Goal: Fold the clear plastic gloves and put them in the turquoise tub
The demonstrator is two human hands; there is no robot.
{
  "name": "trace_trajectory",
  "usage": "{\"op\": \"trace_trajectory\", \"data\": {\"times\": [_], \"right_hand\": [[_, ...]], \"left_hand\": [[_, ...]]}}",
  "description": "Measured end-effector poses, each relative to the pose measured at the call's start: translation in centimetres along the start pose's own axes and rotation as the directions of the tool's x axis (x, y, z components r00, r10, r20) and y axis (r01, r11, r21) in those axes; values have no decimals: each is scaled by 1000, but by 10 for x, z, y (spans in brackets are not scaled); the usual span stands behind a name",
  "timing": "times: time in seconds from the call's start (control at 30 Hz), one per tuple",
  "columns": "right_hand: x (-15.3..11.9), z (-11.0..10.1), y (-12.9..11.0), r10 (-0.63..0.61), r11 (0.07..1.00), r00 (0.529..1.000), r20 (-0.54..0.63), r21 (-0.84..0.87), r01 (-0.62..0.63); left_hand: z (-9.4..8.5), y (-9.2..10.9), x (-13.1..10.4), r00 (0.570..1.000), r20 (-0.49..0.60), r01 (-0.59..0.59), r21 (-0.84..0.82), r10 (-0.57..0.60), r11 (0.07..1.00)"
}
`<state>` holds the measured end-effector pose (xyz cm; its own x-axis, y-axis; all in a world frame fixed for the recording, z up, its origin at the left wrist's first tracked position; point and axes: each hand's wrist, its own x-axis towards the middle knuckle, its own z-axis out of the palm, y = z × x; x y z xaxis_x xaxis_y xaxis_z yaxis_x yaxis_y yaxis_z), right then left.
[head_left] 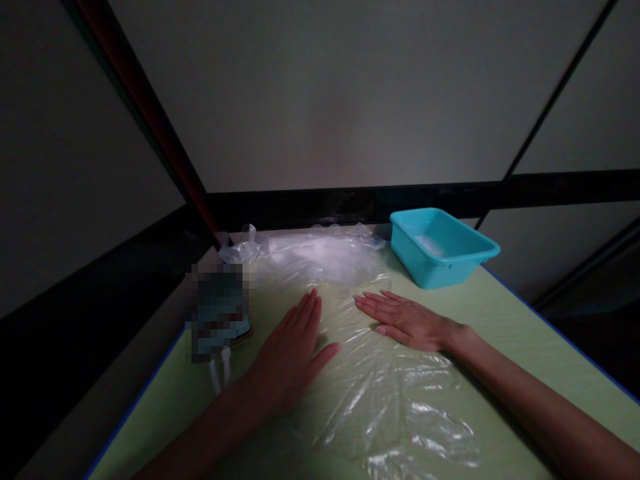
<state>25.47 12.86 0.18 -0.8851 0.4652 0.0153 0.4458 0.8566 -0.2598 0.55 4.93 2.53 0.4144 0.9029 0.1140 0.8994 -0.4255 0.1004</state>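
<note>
A clear plastic sheet (370, 380) lies across the centre of the frame, wrinkled, and runs down to the bottom edge. It rests on a pale green table (520, 360) with blue edging visible at lower left and right. At its far end, in the middle of the frame, the plastic is bunched into a whitish heap (320, 253). The left hand (295, 343), left of centre, is open and empty, fingers together and extended, thumb spread; whether its palm touches the sheet cannot be determined. The right hand (405, 321), right of centre, is likewise open and empty, palm down, fingers pointing left over the plastic. A turquoise tub (427, 267) stands upright at right of centre, just beside the heap, with a pale patch inside. Left of centre, an object (220, 313) is obscured by pixelation; white strips (227, 365) extend below it. Grey wall panels (320, 100) fill the upper frame.
</note>
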Motion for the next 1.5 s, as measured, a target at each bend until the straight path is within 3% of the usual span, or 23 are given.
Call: {"op": "trace_trajectory", "data": {"times": [0.13, 0.23, 0.33, 0.53, 0.77, 1.03, 1.3, 1.5], "right_hand": [[0, 1, 0, -4, 1000, 1000, -11, -15, 4], [-1, 3, 2, 1, 1000, 1000, -22, -9, -1], [-1, 4, 3, 2, 1000, 1000, -30, -5, -2], [0, 2, 2, 0, 999, 1000, -12, -35, 0], [-1, 2, 5, -10, 998, 1000, -23, -55, 9], [-2, 1, 5, 8, 999, 1000, -20, -34, -8], [-1, -2, 3, 28, 999, 1000, -3, -28, -28], [-2, -1, 5, 15, 1000, 1000, 1, -22, -15]], "left_hand": [[2, 34, 20, 998, 3, -64, -15, 64, 998], [21, 53, 28, 996, -11, -91, -33, 91, 995], [37, 57, 28, 995, -45, -88, -43, 86, 995], [39, 54, 27, 997, -11, -83, -58, 82, 995], [42, 56, 31, 996, -51, -78, -88, 74, 993], [34, 48, 30, 999, -32, -43, -223, 36, 974], [33, 23, 14, 994, 12, -110, -105, 112, 988], [30, 0, -2, 996, 55, -74, -33, 76, 997]]}}
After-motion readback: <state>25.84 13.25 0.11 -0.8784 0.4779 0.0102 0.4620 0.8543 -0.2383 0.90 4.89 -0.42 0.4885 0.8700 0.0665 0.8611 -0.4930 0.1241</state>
